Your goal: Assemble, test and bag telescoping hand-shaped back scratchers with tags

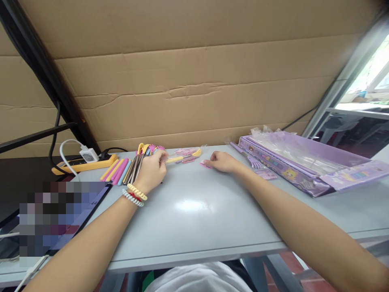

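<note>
My left hand [154, 168] is closed, its fingers pinched on the near end of a yellow back scratcher [176, 159] with a small hand-shaped head, which points right. Clear plastic seems to cover it, and pink printed cards [185, 151] lie just behind. Under and beside my left wrist is a bundle of back scratchers [122, 170] with pink, yellow and blue handles and metal rods. My right hand [224, 161] rests on the table, thumb and fingers closed on a small pink card [206, 164]. Its curled fingers are partly hidden.
On the right stands an open purple display box [285, 166] holding clear plastic bags. A purple back scratcher [247, 156] and a pink card [266, 174] lie against it. Left are a yellow power strip [88, 164], a white charger [89, 154] and a tablet-like screen [91, 207]. Cardboard [188, 113] walls the back.
</note>
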Tool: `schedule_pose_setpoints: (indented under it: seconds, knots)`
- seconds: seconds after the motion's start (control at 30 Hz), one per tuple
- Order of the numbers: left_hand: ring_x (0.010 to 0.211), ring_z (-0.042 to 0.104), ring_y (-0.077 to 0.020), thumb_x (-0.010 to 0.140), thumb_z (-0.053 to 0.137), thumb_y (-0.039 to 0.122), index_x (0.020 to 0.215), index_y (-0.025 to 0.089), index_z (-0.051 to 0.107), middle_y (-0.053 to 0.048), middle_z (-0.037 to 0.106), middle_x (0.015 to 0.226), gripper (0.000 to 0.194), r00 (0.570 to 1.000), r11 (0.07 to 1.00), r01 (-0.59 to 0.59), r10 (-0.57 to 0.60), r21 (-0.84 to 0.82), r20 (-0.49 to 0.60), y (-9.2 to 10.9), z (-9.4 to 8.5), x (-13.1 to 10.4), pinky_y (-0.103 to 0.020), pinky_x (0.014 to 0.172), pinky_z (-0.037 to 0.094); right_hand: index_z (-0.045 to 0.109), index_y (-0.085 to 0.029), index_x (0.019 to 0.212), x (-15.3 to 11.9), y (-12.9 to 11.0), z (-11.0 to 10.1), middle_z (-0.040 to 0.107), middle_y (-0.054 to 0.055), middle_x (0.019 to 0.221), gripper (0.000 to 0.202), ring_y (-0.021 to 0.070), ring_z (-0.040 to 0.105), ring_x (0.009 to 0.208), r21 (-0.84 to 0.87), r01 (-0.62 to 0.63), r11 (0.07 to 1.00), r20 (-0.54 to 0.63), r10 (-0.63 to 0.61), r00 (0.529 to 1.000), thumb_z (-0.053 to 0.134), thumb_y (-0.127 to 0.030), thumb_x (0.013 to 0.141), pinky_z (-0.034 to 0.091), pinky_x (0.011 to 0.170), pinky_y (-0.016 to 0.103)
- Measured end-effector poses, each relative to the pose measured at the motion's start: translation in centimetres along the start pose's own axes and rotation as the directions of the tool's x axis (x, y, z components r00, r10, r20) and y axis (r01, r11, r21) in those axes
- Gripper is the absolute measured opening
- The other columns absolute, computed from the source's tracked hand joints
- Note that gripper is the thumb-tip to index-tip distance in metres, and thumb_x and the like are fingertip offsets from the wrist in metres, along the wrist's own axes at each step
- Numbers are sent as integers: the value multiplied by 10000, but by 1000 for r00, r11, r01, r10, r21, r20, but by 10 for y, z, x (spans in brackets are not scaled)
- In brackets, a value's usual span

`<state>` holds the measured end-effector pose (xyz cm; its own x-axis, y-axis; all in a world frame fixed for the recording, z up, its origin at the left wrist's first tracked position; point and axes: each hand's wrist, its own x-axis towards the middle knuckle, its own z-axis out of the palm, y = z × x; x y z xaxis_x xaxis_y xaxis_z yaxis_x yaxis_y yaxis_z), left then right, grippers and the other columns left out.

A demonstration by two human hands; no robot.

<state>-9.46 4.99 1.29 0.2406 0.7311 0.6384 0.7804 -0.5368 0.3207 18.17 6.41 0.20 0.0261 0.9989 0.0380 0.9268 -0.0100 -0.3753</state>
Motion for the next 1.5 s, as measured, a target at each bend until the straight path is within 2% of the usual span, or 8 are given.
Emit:
schedule_pose_setpoints:
  seconds: [0.2,0.47,0.83,1.0,1.1,1.2,1.3,1.5]
  knots:
    - [581,567,-159,789,450,172,888,199,591,-1,648,673,175,1000,1000,-17,17,27,2,-1,1,1,-274,622,415,576,-168,857,-6,-12,0,659,125,932,497,243,606,821,-186,16,983,30,-10,999,475,-646,765,369,589,292]
    - [573,565,-154,800,442,177,898,195,595,-5,659,691,182,1000,1000,-14,14,14,10,-1,1,1,-268,613,412,556,-170,843,-4,-8,-6,652,97,901,400,203,589,769,-126,8,992,70,1,998,610,-542,707,352,566,259]
    - [609,589,-156,801,441,176,859,196,594,-5,658,683,164,999,999,1,0,-39,37,3,-1,0,-273,640,430,562,-172,736,-11,-7,-11,656,90,860,188,190,570,740,-152,176,973,142,-155,978,510,-351,761,331,592,253]
    - [594,615,-158,775,482,201,869,193,599,-1,659,664,151,977,944,215,-209,-250,53,8,-3,3,-285,622,465,539,-172,716,-7,1,-10,651,81,829,159,182,563,724,-104,219,970,121,-206,971,481,-308,775,336,605,249]
    - [498,594,-161,758,487,195,898,186,585,10,622,573,171,910,813,415,-379,-407,171,12,-5,6,-273,508,458,528,-173,701,-6,4,-11,644,67,792,134,172,555,689,-60,216,975,119,-208,971,478,-279,766,331,582,245]
    - [405,540,-160,738,491,179,908,189,583,25,578,485,193,849,750,528,-475,-398,231,14,-9,8,-260,415,408,530,-172,724,-7,4,-12,643,76,821,105,176,552,703,-72,224,972,115,-215,970,476,-255,758,326,579,245]
    - [395,529,-166,723,496,178,912,191,593,26,566,453,213,835,764,550,-505,-337,219,14,-11,8,-261,406,394,522,-172,753,-8,2,-12,641,84,839,88,174,546,710,-103,237,966,110,-226,968,471,-243,763,320,586,245]
    - [381,509,-152,726,498,205,906,199,604,38,561,433,209,865,821,501,-469,-275,176,9,-11,8,-261,420,389,512,-174,726,-2,6,-10,639,75,795,109,163,530,694,-142,254,957,33,-252,967,463,-248,788,313,602,246]
